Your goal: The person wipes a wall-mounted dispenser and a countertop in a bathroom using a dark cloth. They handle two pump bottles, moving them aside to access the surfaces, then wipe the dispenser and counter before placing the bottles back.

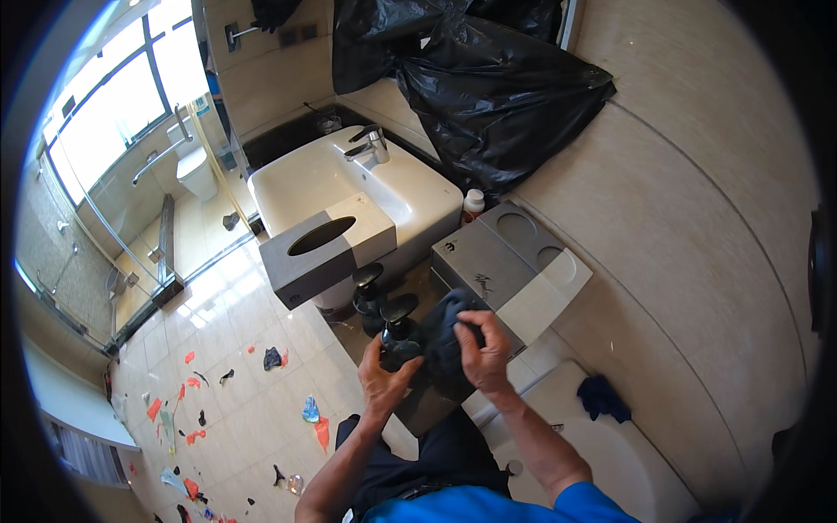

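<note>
My left hand [386, 379] is wrapped around a dark pump bottle [400, 337], its black pump head upright. A dark blue-grey cloth [439, 343] hangs from my right hand [485, 353], pinched between thumb and fingers just beside that bottle. Behind it stands a second dark pump bottle [369, 302] on the dark countertop [422, 415]. To the right lies a grey storage box [480, 252] with round recesses in its top. A two-tone grey tissue box [297, 274] rests at the front of the white washbasin [294, 171].
A chrome faucet [373, 145] and a small white-capped bottle [473, 201] are at the basin. Black plastic sheeting [503, 91] covers part of the wall. Another dark cloth [603, 397] lies on the bathtub rim [569, 379]. Scraps of plastic [196, 437] litter the tiled floor [242, 418].
</note>
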`<state>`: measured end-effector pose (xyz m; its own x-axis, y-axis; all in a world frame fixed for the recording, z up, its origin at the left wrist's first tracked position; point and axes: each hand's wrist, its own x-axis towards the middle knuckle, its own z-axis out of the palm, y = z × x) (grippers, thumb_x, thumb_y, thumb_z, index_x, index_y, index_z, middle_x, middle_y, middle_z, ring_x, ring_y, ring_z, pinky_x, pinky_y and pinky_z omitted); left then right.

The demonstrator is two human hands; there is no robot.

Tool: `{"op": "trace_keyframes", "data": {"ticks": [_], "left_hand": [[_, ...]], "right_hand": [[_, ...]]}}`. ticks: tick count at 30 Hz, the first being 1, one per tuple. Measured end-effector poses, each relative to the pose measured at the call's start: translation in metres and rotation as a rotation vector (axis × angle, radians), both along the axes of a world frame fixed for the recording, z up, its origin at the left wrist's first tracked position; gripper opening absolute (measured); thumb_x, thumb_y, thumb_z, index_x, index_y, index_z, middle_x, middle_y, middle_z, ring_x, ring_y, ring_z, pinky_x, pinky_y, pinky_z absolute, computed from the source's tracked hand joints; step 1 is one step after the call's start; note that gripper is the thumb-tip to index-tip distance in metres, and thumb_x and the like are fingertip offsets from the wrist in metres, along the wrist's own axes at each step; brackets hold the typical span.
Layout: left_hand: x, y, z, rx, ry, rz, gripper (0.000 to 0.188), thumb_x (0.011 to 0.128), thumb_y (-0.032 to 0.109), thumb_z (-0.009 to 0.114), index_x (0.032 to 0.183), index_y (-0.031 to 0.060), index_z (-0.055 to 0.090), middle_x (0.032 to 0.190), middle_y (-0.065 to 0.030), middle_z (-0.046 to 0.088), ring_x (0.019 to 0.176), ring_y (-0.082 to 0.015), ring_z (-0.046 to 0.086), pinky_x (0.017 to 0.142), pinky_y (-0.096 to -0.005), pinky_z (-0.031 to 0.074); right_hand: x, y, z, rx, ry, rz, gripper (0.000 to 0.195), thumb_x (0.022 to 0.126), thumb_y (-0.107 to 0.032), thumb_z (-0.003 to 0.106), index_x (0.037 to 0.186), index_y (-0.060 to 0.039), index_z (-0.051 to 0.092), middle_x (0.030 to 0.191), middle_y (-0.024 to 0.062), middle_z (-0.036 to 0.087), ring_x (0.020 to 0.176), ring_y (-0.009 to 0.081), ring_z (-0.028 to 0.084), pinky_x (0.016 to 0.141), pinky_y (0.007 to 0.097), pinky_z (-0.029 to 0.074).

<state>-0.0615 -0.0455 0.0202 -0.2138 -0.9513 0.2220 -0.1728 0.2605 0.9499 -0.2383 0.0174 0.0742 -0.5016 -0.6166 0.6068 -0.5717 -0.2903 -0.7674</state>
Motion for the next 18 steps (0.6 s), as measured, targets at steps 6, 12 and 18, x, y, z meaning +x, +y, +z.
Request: {"op": "trace_keyframes", "data": {"ticks": [6, 12, 18], "left_hand": [[0.022, 0.004, -0.033, 0.051, 0.001, 0.030, 0.062, 0.072, 0.009, 0.080, 0.129, -0.0012, 0.059, 0.112, -0.0194, 0.068, 0.103, -0.0313, 0.068, 0.092, -0.0379, 0.053], [0.024, 0.011, -0.037, 0.099, 0.088, 0.023, 0.057, 0.074, 0.005, 0.076, 0.128, 0.0004, 0.058, 0.112, -0.0198, 0.068, 0.105, -0.0304, 0.069, 0.092, -0.0383, 0.054], [0.027, 0.008, -0.031, 0.000, -0.001, -0.057, 0.061, 0.073, 0.006, 0.077, 0.130, 0.0029, 0.057, 0.115, -0.0200, 0.067, 0.105, -0.0352, 0.068, 0.089, -0.0410, 0.054]], "right_hand": [[0.043, -0.005, -0.038, 0.166, -0.392, 0.209, 0.014, 0.092, -0.004, 0.070, 0.106, -0.0021, 0.069, 0.098, 0.0043, 0.070, 0.092, 0.0116, 0.063, 0.085, 0.0264, 0.051], [0.052, -0.019, -0.027, 0.232, -0.438, 0.347, 0.017, 0.094, -0.006, 0.068, 0.110, -0.0023, 0.068, 0.101, 0.0008, 0.068, 0.094, 0.0080, 0.060, 0.086, 0.0232, 0.049], [0.048, -0.021, -0.065, 0.346, -0.565, 0.333, 0.021, 0.099, -0.012, 0.060, 0.115, -0.0013, 0.066, 0.103, 0.0029, 0.066, 0.096, 0.0091, 0.058, 0.086, 0.0239, 0.047]]}}
